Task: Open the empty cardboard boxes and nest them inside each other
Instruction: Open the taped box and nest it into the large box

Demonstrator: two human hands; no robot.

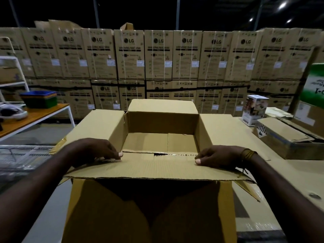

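A large brown cardboard box [161,123] stands open in front of me, its four flaps spread outward and its inside empty. My left hand [98,151] grips the near flap [154,168] at its left end, thumb on top along the fold. My right hand [220,156] grips the same flap at its right end, a thread band around the wrist. The near flap is bent down toward me and shades the box's front wall. A smaller flattened carton [287,139] lies on the surface to the right.
A wall of stacked washing-machine cartons [157,55] fills the back. At left, an orange-topped table [35,114] carries stacked coloured bins [40,99] and shoes. A small printed box [254,109] and a green-and-white carton [313,85] sit at right. A wire cart [22,156] is at lower left.
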